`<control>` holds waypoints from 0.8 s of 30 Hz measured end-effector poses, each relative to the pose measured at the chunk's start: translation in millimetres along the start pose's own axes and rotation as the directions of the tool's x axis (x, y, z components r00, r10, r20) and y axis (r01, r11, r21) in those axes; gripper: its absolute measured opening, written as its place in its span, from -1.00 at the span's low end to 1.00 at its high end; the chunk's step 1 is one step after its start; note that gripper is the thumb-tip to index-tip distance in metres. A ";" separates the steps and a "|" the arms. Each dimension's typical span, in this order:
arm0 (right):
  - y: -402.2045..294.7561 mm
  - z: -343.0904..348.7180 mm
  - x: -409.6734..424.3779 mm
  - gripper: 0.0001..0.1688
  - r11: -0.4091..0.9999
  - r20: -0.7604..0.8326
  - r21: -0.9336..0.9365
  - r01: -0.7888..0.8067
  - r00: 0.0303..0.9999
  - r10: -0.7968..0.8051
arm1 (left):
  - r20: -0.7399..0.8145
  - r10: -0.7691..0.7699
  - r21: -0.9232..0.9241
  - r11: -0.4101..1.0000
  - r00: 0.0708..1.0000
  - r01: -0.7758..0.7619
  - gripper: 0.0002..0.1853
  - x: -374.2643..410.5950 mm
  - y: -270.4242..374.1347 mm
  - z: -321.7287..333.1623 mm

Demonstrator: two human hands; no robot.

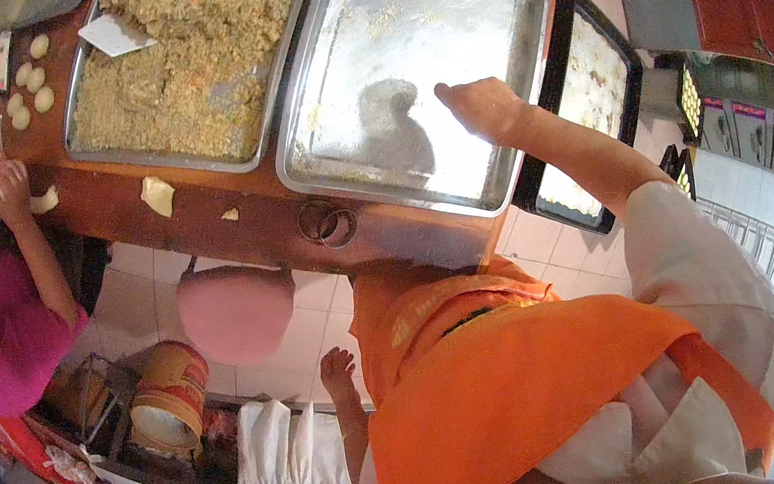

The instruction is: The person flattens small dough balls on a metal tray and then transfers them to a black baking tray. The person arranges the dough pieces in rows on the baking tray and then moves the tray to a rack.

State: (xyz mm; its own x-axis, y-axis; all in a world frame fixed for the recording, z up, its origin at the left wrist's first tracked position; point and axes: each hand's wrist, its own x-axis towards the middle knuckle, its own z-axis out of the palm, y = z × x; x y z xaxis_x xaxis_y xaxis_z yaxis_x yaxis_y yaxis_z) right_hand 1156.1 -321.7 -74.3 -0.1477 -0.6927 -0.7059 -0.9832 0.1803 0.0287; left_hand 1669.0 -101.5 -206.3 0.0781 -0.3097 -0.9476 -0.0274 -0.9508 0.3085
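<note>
My right hand (485,109) is over the right half of a large metal tray (355,42). The tray is mostly bare, with scattered crumbs and a dark shadow on its shiny base. My fingers curl under, so whether anything lies in them is hidden. My left hand (338,371) hangs low beside my orange apron (500,383), its fingers loosely bent and apart with nothing in them. Left of the bare tray, a second metal tray holds a crumbly, grainy filling (180,85). A white scraper (115,36) lies on that filling.
Two metal ring cutters (329,224) and dough scraps (158,196) sit along the wooden table's edge (238,212). Dough balls (43,99) lie farther left, near another person's hands (2,185). A pink stool (239,312) stands below; a black-rimmed tray (586,111) is at right.
</note>
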 end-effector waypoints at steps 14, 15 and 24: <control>61.1 3.9 36.5 -0.55 0.995 -0.642 -0.050 0.087 0.760 -0.099 | 0.000 -0.026 -0.020 0.999 1.000 0.026 -0.73 6.0 19.6 1.2; 62.9 4.5 36.6 -0.51 0.997 -0.671 -0.065 -0.039 0.741 -0.015 | 0.012 -0.018 -0.027 0.999 1.000 0.019 -0.73 5.7 20.5 -0.1; 67.6 -3.5 73.2 -0.77 0.988 -0.768 -0.142 0.055 0.624 -0.146 | -0.010 -0.006 -0.024 1.000 1.000 0.006 -0.71 3.2 10.3 0.8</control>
State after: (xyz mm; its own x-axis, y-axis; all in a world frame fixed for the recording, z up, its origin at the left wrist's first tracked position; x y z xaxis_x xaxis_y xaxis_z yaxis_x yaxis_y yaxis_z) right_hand 1078.5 -362.6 -121.6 -0.0315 -0.9946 0.0991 -0.9951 0.0405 0.0902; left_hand 1668.1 -112.3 -206.1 0.0882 -0.3036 -0.9487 -0.0031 -0.9525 0.3045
